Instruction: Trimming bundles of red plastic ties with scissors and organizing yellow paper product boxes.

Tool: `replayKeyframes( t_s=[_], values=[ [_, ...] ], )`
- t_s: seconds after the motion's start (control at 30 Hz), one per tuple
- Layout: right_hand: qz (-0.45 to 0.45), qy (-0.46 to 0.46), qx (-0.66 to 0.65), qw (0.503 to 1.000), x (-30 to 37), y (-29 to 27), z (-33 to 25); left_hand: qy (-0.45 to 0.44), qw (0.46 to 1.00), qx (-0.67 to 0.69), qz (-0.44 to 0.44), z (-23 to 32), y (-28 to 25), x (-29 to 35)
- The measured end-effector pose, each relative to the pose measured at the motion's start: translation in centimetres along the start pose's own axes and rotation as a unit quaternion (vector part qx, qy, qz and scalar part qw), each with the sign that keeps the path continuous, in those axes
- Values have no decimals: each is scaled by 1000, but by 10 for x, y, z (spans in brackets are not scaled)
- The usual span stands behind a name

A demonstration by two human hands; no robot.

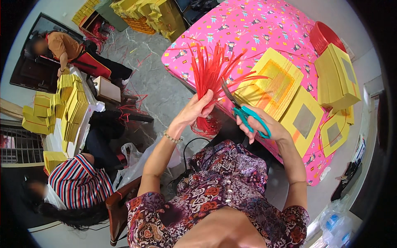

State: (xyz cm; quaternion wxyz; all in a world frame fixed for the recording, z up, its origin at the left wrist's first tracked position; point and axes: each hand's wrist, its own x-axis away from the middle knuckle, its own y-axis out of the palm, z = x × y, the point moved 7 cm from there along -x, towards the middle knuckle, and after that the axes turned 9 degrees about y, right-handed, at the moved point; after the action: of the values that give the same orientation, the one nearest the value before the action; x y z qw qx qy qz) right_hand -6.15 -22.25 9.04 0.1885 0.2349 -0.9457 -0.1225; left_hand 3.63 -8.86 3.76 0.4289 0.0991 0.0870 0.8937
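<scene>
My left hand (197, 108) is closed round a thick bunch of long, thin red strips (210, 68). The strips fan out above my fist, and their lower ends hang in a curled tuft beneath it. In my right hand (271, 123) is a pair of scissors with teal handles (240, 112); their dark blades point up and left, close beside the spread strips. Whether the blades touch any strip, I cannot tell. Just beyond the scissors, flat yellow pieces with printed windows (264, 84) lie stacked on the pink patterned table cover (240, 25).
A tall yellow stack (333, 80) and a red basin (326, 36) stand at the table's right side. To the left, two people sit by a table with folded yellow pieces (72, 107). A wooden chair (120, 206) is near my left elbow. Red scraps litter the grey floor (155, 62).
</scene>
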Motion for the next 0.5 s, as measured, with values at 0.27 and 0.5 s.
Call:
replayKeyframes(
  t_s=[0.27,0.5],
  values=[
    [63,43,-68,995,-16,-8,18,3,1000,-25,9,6,7,-1],
    [82,40,-70,993,-16,-5,18,-3,998,-46,34,-5,2,-1]
  ],
)
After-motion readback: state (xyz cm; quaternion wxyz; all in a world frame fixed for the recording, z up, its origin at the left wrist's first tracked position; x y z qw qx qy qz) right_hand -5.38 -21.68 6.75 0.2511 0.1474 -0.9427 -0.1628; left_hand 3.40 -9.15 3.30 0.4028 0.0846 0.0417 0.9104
